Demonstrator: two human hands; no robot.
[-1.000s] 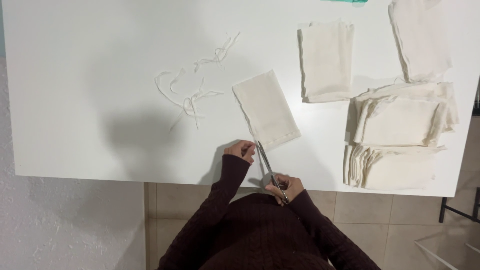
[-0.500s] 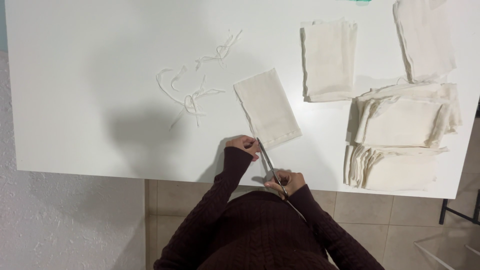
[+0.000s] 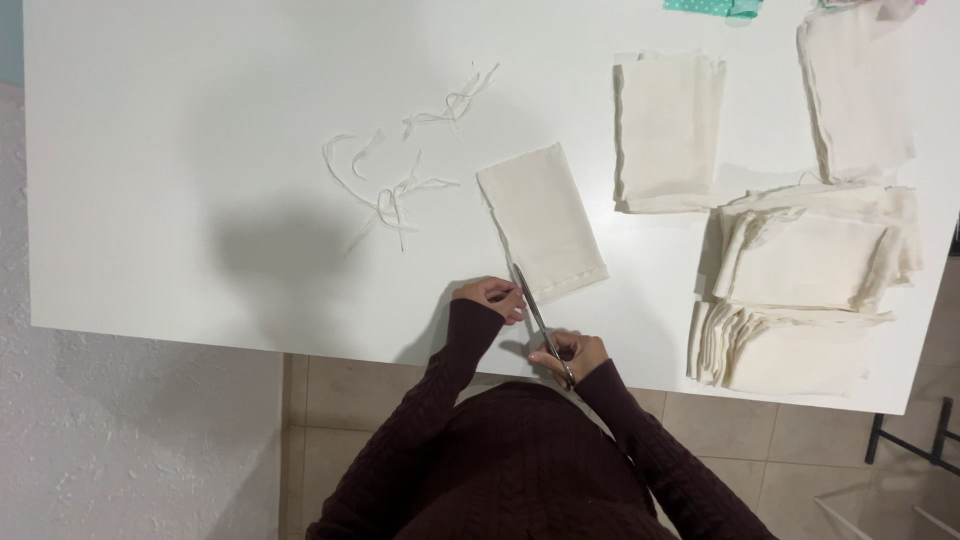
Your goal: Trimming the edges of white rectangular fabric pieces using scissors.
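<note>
White table point(image 3: 180, 200), cream cloth point(image 3: 543, 220) near edge. Right hand point(image 3: 568, 355) grips scissors point(image 3: 538, 320); left hand point(image 3: 490, 296) pinches cloth's corner

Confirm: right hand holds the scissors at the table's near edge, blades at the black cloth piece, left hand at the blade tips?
Not quite: the cloth piece is cream, not black, as the head view shows. The rest stands: the right hand holds the scissors at the near edge of the white table, and the left hand sits at the blade tips.

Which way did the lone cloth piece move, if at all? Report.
No. The cloth piece keeps its place between the thread scraps and the folded stack; only the camera shifted.
</note>
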